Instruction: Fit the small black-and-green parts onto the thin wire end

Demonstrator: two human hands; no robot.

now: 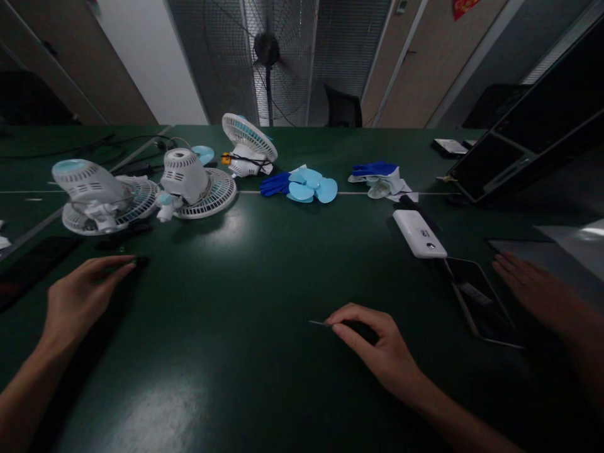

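My left hand (87, 289) is at the left of the dark green table, thumb and fingers pinched on a small black object (141, 260) whose kind I cannot make out. Right of the middle, my right hand (377, 343) is closed around a screwdriver (319, 323). Its thin metal shaft points left, just above or on the tabletop; the dark handle is mostly hidden in my palm. Beyond my left hand, two white fan heads (184, 179) rest with their grilles down. A loose light-blue fan blade (312, 185) lies farther back at the middle.
Another person's hand (533, 286) rests at the right edge, near a phone-like device (484, 302) and a white box (419, 233). Blue-and-white gloves (377, 178) and a third small fan (248, 148) stand at the back. A dark flat panel (35, 267) lies far left.
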